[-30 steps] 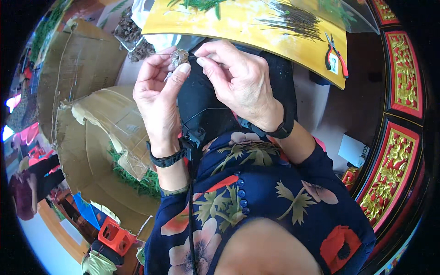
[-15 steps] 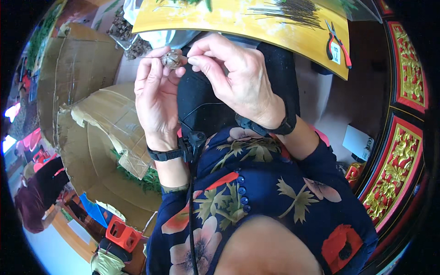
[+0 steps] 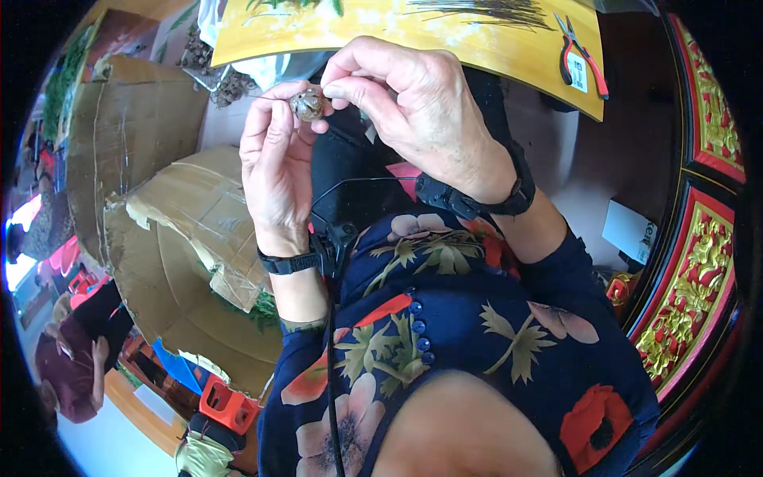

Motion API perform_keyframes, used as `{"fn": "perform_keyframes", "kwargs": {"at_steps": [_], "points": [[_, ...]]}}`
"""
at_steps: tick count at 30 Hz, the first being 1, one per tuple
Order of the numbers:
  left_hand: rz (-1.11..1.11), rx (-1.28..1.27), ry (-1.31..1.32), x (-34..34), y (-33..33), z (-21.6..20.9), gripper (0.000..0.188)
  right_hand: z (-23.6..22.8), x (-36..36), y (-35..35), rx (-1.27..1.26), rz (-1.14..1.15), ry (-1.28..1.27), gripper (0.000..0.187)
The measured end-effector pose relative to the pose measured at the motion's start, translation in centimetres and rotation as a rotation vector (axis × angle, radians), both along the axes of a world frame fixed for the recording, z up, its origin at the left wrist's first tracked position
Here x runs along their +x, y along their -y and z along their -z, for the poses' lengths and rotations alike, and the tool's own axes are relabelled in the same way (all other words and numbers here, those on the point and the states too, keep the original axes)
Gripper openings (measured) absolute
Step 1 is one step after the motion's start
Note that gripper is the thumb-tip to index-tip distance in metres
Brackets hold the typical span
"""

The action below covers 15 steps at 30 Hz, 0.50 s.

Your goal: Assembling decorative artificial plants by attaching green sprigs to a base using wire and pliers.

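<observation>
My left hand holds a small, round, brown cone-like piece with its fingers and thumb, just below the near edge of the yellow table. Right beside that piece, the thumb and forefinger of my right hand are pinched together. Whatever lies between those fingertips is too small to make out. Both hands are held over my dark-clothed legs.
Thin dark wires and red-and-black pliers lie on the table. A torn cardboard box stands at left, near a heap of brown pieces. Further off are a red stool and another person. Carved panels line the right.
The brown piece has shifted slightly right and appears turned in my left fingers. My right hand has moved up a little, still pinching beside it. The whole view has tilted slightly.
</observation>
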<state>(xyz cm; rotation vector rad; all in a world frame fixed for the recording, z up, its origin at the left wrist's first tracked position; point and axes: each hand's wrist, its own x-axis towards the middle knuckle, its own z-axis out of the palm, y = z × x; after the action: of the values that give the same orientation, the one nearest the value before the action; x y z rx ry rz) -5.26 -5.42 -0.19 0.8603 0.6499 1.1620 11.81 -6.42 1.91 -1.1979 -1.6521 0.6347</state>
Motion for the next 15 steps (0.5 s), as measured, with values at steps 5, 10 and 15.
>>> {"fn": "perform_keyframes", "kwargs": {"at_steps": [5, 10, 15], "points": [[-0.002, -0.007, -0.017, 0.5, 0.2, 0.1, 0.024, 0.7, 0.3, 0.1, 0.036, 0.004, -0.058, 0.004], [0.181, -0.046, 0.227, 0.3, 0.3, 0.2, 0.025, 0.5, 0.8, 0.4, -0.025, -0.061, -0.217, 0.005], [0.273, -0.062, 0.328, 0.3, 0.3, 1.0, 0.026, 0.0, 1.5, 0.5, -0.028, -0.085, -0.131, 0.005]]}}
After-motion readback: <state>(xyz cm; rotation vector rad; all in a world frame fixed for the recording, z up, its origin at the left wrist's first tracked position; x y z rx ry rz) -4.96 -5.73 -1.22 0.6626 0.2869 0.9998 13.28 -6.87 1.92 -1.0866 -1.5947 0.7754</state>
